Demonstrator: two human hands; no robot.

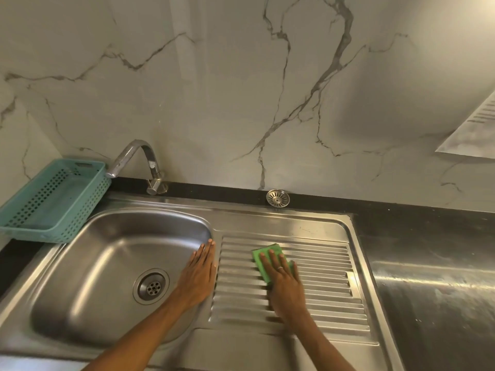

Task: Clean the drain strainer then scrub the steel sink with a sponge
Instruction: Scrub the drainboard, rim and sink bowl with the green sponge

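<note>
Head cam, looking down at the counter. The flat green rectangular sponge (269, 259) sits on the ribbed steel drainboard (308, 290), long axis running from far-left to near-right, angled across the ridges. The right hand (285, 282) is pressed flat on top of it, fingers spread and pointing away, a ring on one finger. The left hand (197, 274) lies open and flat on the steel strip between the drainboard and the rounded stainless steel sink basin (107, 263), fingers together, holding nothing.

The round perforated steel drain strainer (277, 198) is out of the sink, propped against the wall at the far edge on the black stone counter (415, 226). The drain opening (152, 286) in the basin bottom shows bare. A curved chrome tap (139, 162) stands at the far left. Behind it all is a white marble-look wall (241, 76) with grey veins.

The teal plastic lattice basket (53, 202) at far left looks empty, tilted with one end over the sink rim.
</note>
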